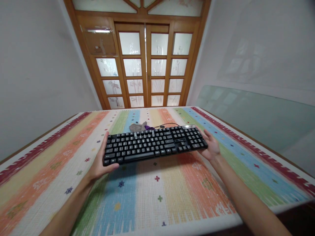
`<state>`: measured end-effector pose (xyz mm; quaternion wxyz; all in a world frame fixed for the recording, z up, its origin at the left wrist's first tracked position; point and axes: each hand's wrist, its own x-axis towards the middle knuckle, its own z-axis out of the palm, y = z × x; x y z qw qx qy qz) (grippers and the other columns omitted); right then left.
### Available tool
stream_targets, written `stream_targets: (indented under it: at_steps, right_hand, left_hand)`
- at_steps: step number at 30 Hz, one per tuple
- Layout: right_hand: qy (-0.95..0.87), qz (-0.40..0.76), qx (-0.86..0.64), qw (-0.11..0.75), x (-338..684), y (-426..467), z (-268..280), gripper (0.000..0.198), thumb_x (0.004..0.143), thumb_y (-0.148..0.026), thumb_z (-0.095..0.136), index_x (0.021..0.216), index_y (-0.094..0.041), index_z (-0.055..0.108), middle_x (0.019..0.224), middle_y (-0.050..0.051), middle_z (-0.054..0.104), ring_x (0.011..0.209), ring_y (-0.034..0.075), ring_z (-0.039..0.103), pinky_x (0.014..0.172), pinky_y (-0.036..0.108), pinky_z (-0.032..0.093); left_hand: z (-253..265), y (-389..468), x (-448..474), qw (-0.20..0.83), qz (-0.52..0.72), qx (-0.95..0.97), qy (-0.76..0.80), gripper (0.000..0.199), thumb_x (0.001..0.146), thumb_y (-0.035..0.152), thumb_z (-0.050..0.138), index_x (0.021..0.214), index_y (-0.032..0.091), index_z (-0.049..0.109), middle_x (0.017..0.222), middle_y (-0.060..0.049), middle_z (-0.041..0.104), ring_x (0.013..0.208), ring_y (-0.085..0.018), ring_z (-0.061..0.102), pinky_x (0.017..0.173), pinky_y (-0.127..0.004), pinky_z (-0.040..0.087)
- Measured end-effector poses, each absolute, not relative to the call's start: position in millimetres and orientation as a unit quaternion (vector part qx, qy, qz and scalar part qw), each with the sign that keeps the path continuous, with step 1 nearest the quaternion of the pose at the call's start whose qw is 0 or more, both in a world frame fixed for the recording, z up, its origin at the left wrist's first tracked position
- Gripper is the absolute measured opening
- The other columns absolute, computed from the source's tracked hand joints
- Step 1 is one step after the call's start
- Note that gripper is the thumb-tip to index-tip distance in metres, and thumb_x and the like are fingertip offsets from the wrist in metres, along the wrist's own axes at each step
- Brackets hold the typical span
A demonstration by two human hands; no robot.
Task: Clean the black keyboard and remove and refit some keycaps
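A black computer keyboard is held in both hands above the striped cloth, its keys facing me and its right end a little higher. My left hand grips the left end, thumb along the front corner. Around the right end closes my right hand, with part of its fingers hidden behind the keyboard. Behind the keyboard lie a grey cloth-like item and a small purple item, both partly covered by it. A thin black cable runs near the keyboard's back edge.
A striped cloth with small printed motifs covers the table. Wooden doors with glass panes stand beyond the far edge. White walls rise on both sides, and a pale green glass panel leans along the right one.
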<state>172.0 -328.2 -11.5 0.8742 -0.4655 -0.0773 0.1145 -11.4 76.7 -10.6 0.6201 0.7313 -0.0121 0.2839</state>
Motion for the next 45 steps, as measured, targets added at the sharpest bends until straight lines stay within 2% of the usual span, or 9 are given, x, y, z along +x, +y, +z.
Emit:
stream_targets:
  at_steps: [6,12,16,19,25,33,36,41,45]
  right_hand:
    - [-0.073,0.101,-0.466,0.876,176.6,-342.9,-2.6,0.037,0.091,-0.038,0.043,0.118,-0.022,0.063,0.109,0.006,0.073,0.104,0.025,0.068,0.088,0.045,0.057]
    - [-0.077,0.093,-0.474,0.872,170.7,-343.1,3.8,0.041,0.088,-0.043,0.044,0.118,-0.023,0.062,0.113,0.007,0.072,0.108,0.028,0.066,0.090,0.049,0.055]
    - [-0.096,0.090,-0.477,0.869,159.7,-337.5,6.9,0.049,0.084,-0.051,0.046,0.121,-0.025,0.061,0.120,0.007,0.069,0.116,0.031,0.061,0.094,0.053,0.051]
    - [-0.119,0.075,-0.480,0.866,149.9,-331.7,9.6,0.055,0.076,-0.053,0.052,0.123,-0.025,0.060,0.124,0.008,0.066,0.122,0.033,0.057,0.098,0.054,0.049]
    - [-0.194,-0.001,-0.502,0.843,129.9,-317.8,14.9,0.072,0.065,-0.060,0.059,0.130,-0.029,0.056,0.143,0.005,0.053,0.140,0.030,0.037,0.109,0.051,0.039]
    - [-0.379,-0.107,-0.590,0.705,102.1,-316.6,19.0,0.114,0.045,-0.072,0.082,0.145,-0.042,0.035,0.159,-0.004,0.026,0.149,0.034,0.004,0.119,0.054,0.021]
    - [-0.391,-0.169,-0.611,0.667,99.3,-314.8,21.8,0.104,0.051,-0.064,0.085,0.141,-0.042,0.039,0.159,-0.002,0.027,0.148,0.035,0.011,0.120,0.057,0.014]
    - [-0.328,-0.244,-0.610,0.679,110.2,-313.2,15.5,0.088,0.050,-0.070,0.081,0.125,-0.034,0.052,0.134,0.009,0.058,0.130,0.037,0.047,0.114,0.055,0.031]
    - [-0.266,-0.324,-0.601,0.681,122.2,-315.4,8.7,0.081,0.053,-0.081,0.070,0.114,-0.030,0.059,0.115,0.009,0.066,0.118,0.034,0.057,0.106,0.050,0.041]
  left_hand:
    - [-2.4,69.1,-16.9,0.571,0.263,0.776,-0.040,0.127,0.022,0.020,0.095,0.141,0.025,0.049,0.153,-0.010,0.038,0.145,-0.043,0.017,0.118,-0.059,0.007]
    - [4.4,64.6,-18.2,0.558,0.297,0.773,-0.054,0.104,0.038,0.028,0.094,0.134,0.034,0.055,0.153,-0.001,0.038,0.145,-0.041,0.020,0.119,-0.060,0.014]
    - [9.0,68.3,-18.7,0.569,0.315,0.759,-0.021,0.109,0.033,0.021,0.093,0.135,0.023,0.054,0.148,-0.008,0.046,0.143,-0.041,0.026,0.121,-0.049,0.018]
    - [7.7,66.1,-17.2,0.632,0.344,0.694,-0.002,0.093,0.041,0.031,0.089,0.129,0.021,0.060,0.145,-0.008,0.049,0.145,-0.039,0.024,0.122,-0.043,0.016]
    - [4.3,62.5,-12.0,0.764,0.359,0.536,0.021,0.069,0.064,0.057,0.061,0.119,0.017,0.066,0.135,-0.010,0.059,0.141,-0.038,0.031,0.119,-0.048,0.026]
    - [19.3,76.6,-13.8,0.843,0.327,0.411,0.112,0.077,0.069,0.068,0.048,0.118,0.011,0.067,0.118,-0.013,0.069,0.125,-0.040,0.051,0.107,-0.054,0.043]
    - [21.7,77.7,-14.5,0.856,0.313,0.390,0.131,0.080,0.069,0.069,0.049,0.123,0.011,0.064,0.117,-0.014,0.069,0.120,-0.039,0.055,0.104,-0.053,0.045]
    - [20.8,69.2,-16.4,0.843,0.305,0.432,0.095,0.082,0.067,0.071,0.053,0.125,0.014,0.062,0.127,-0.015,0.063,0.120,-0.038,0.056,0.102,-0.050,0.047]
    - [17.7,56.1,-15.5,0.825,0.323,0.461,0.052,0.081,0.067,0.073,0.054,0.123,0.014,0.062,0.133,-0.015,0.060,0.131,-0.036,0.047,0.108,-0.045,0.043]
